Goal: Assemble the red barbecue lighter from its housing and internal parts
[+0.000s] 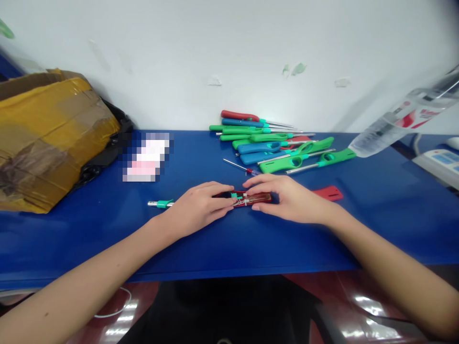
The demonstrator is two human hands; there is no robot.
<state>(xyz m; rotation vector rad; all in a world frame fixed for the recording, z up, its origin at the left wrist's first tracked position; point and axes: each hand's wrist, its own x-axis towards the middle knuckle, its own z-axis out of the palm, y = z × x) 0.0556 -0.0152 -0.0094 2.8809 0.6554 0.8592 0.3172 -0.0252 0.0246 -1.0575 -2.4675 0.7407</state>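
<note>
An opened red lighter body [247, 197] lies on the blue table [107, 229], its inner parts showing. My left hand [201, 206] rests on its left end, fingers curled and pinching at the small white and green parts. My right hand [287, 196] covers its right end, fingers closed round the body. The lighter's metal nozzle with a green collar [160, 204] sticks out to the left of my left hand. A loose red cover piece [328, 193] lies flat just right of my right wrist.
A pile of several red, green and blue long-nozzle lighters [276, 145] lies behind my hands, with a thin metal rod [238, 166] in front of it. A taped cardboard box [46, 138] stands at left. A clear plastic bottle [401, 119] and a white device [439, 165] are at right.
</note>
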